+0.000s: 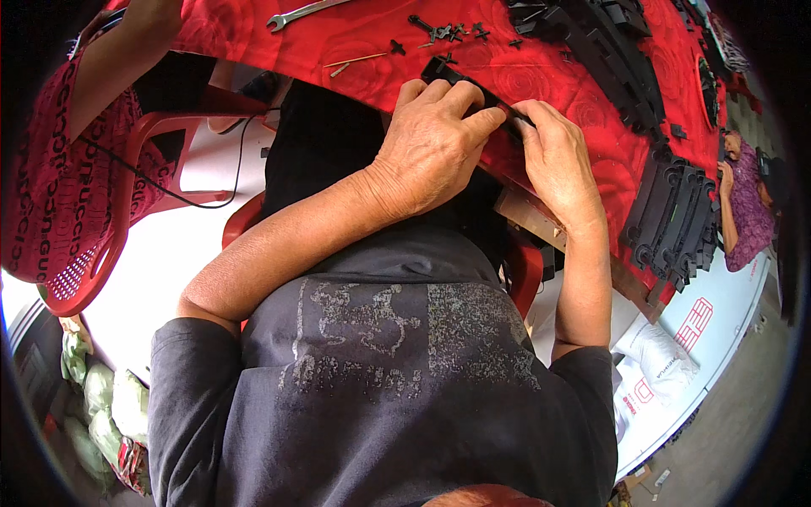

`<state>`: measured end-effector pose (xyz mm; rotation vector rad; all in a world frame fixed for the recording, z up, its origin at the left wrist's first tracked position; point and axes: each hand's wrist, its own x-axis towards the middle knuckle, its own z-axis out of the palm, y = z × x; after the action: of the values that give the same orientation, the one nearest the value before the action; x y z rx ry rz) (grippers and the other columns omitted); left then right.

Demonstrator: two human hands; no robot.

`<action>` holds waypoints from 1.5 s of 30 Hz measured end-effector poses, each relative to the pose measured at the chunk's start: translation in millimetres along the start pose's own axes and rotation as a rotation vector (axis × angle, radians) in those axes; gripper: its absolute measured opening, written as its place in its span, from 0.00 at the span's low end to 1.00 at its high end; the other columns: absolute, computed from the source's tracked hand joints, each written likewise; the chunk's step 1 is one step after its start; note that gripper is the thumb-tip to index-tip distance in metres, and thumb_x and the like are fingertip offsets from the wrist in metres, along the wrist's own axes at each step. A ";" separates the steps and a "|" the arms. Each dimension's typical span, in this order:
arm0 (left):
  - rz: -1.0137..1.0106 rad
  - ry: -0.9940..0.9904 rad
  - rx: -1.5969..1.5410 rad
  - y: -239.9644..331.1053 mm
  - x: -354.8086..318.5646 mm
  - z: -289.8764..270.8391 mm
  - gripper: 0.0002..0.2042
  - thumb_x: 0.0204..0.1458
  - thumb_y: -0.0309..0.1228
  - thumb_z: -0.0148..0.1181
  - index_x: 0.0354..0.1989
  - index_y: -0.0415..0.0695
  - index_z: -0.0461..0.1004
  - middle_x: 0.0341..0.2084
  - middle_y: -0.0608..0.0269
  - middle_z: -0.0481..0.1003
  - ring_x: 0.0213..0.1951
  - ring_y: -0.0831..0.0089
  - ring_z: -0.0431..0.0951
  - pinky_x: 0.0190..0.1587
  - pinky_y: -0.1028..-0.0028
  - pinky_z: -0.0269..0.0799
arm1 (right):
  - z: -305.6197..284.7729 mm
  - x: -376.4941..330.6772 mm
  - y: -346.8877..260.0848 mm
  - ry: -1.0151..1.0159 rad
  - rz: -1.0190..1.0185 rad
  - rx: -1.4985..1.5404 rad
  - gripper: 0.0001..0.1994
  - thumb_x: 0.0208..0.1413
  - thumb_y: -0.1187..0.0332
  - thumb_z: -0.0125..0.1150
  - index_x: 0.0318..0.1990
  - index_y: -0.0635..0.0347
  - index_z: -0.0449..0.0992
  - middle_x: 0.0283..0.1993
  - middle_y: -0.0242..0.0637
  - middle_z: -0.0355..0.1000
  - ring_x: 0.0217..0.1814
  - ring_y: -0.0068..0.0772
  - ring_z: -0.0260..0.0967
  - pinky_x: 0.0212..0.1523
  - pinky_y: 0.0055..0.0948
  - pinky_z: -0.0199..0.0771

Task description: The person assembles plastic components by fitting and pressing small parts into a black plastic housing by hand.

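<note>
A long black plastic strip-like part (441, 71) lies at the near edge of the red-covered table (279, 51). My left hand (435, 139) is closed over it, with fingers curled across its top. At its right end, my right hand (557, 156) grips the same part between thumb and bent fingers. My hands cover much of the part, so its middle is hidden. Just beyond it are several small black cross-shaped pieces (439, 34) and a thin light-coloured stick (355, 60).
An open-ended wrench (297, 15) lies at the far left of the table. Long black parts are piled at the far right (596, 63), with more stacked nearer (672, 215). A person sits left on a red plastic chair (122, 203); another person (748, 203) is at far right.
</note>
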<state>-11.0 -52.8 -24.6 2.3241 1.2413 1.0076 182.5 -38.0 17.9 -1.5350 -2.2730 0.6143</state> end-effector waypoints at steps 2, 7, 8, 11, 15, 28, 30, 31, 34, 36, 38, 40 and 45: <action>0.015 0.016 0.013 0.4 0.6 1.0 0.14 0.50 0.27 0.62 0.47 0.48 0.80 0.38 0.63 0.75 0.40 0.63 0.75 0.49 0.59 0.65 | 1.4 -0.5 -0.5 0.005 0.021 0.009 0.06 0.61 0.77 0.53 0.43 0.68 0.74 0.42 0.55 0.75 0.46 0.61 0.73 0.46 0.50 0.73; 0.008 0.020 0.030 0.1 0.7 0.9 0.13 0.50 0.27 0.62 0.46 0.48 0.81 0.36 0.65 0.74 0.39 0.64 0.74 0.47 0.60 0.65 | 4.3 -1.2 -0.9 0.014 0.025 0.023 0.05 0.61 0.77 0.54 0.42 0.69 0.73 0.41 0.55 0.76 0.46 0.61 0.74 0.46 0.50 0.74; 0.008 0.020 0.030 0.5 1.1 0.9 0.13 0.50 0.27 0.62 0.46 0.48 0.81 0.36 0.65 0.74 0.39 0.64 0.74 0.47 0.60 0.65 | 4.5 -1.3 -1.4 0.014 0.025 0.024 0.05 0.61 0.77 0.54 0.42 0.69 0.73 0.41 0.55 0.76 0.46 0.61 0.74 0.46 0.50 0.74; 0.010 0.021 0.078 2.3 3.3 -0.5 0.12 0.49 0.27 0.61 0.44 0.48 0.82 0.35 0.65 0.74 0.39 0.64 0.74 0.46 0.60 0.64 | 4.6 -0.7 -2.3 0.028 0.022 0.030 0.05 0.61 0.78 0.54 0.42 0.69 0.74 0.40 0.55 0.76 0.45 0.61 0.75 0.45 0.50 0.75; -0.027 -0.053 0.123 6.9 7.4 -7.1 0.14 0.48 0.29 0.67 0.45 0.51 0.82 0.37 0.66 0.74 0.41 0.64 0.75 0.48 0.59 0.64 | 3.0 0.4 -3.3 0.020 0.036 0.036 0.05 0.60 0.78 0.54 0.41 0.68 0.75 0.38 0.55 0.77 0.44 0.61 0.75 0.43 0.50 0.75; -0.012 0.012 0.083 2.0 4.3 -1.5 0.10 0.48 0.28 0.64 0.39 0.51 0.83 0.33 0.67 0.74 0.38 0.65 0.73 0.48 0.58 0.63 | -2.9 -1.4 2.3 -0.006 0.020 0.074 0.05 0.59 0.77 0.57 0.41 0.67 0.75 0.38 0.52 0.75 0.43 0.57 0.75 0.44 0.45 0.75; -0.014 0.011 0.073 2.1 3.8 -1.2 0.10 0.48 0.28 0.64 0.39 0.52 0.83 0.33 0.67 0.74 0.39 0.65 0.73 0.48 0.57 0.63 | -5.0 -1.8 1.4 -0.037 0.074 0.126 0.05 0.59 0.78 0.57 0.42 0.67 0.75 0.39 0.52 0.74 0.43 0.57 0.75 0.45 0.44 0.74; -0.017 0.010 0.063 2.0 3.6 -1.1 0.10 0.48 0.28 0.64 0.39 0.52 0.83 0.33 0.67 0.74 0.39 0.65 0.73 0.48 0.57 0.62 | -5.6 -1.8 1.0 -0.069 0.130 0.177 0.06 0.59 0.78 0.57 0.42 0.68 0.75 0.40 0.51 0.73 0.44 0.56 0.74 0.45 0.43 0.74; -0.009 0.015 0.078 1.1 2.3 -0.2 0.10 0.48 0.28 0.64 0.39 0.52 0.83 0.33 0.67 0.74 0.39 0.65 0.73 0.48 0.57 0.62 | -5.0 -2.4 0.9 -0.067 0.137 0.168 0.06 0.58 0.79 0.56 0.43 0.68 0.75 0.40 0.52 0.74 0.45 0.56 0.74 0.46 0.43 0.74; -0.011 0.015 0.080 1.4 2.3 -0.2 0.10 0.48 0.28 0.64 0.39 0.52 0.83 0.33 0.67 0.74 0.39 0.65 0.73 0.48 0.56 0.62 | -5.5 -2.1 1.6 -0.069 0.117 0.161 0.06 0.58 0.79 0.56 0.43 0.68 0.75 0.40 0.52 0.74 0.45 0.57 0.74 0.47 0.44 0.74; -0.012 0.016 0.081 1.8 2.4 -1.3 0.09 0.48 0.29 0.63 0.39 0.52 0.83 0.33 0.67 0.74 0.39 0.65 0.73 0.49 0.56 0.62 | -5.4 -2.7 2.6 -0.070 0.098 0.154 0.07 0.59 0.79 0.56 0.43 0.68 0.75 0.40 0.52 0.73 0.45 0.57 0.74 0.47 0.44 0.73; -0.028 -0.057 0.132 2.5 1.9 -4.0 0.14 0.48 0.30 0.68 0.45 0.53 0.82 0.37 0.68 0.74 0.40 0.65 0.74 0.49 0.58 0.62 | -4.2 -3.4 3.6 -0.063 0.076 0.161 0.07 0.59 0.79 0.55 0.43 0.68 0.75 0.41 0.52 0.74 0.47 0.58 0.74 0.48 0.44 0.73; -0.028 -0.061 0.133 4.0 4.1 -6.0 0.14 0.47 0.30 0.68 0.45 0.53 0.81 0.37 0.68 0.73 0.40 0.65 0.74 0.49 0.58 0.62 | -3.2 -3.5 -0.6 -0.045 0.106 0.208 0.08 0.58 0.79 0.54 0.44 0.68 0.75 0.44 0.53 0.75 0.49 0.57 0.75 0.49 0.44 0.74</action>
<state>-11.4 -52.1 -16.4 2.4100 1.3513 0.8622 184.9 -41.0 20.8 -1.5603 -2.0934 0.8926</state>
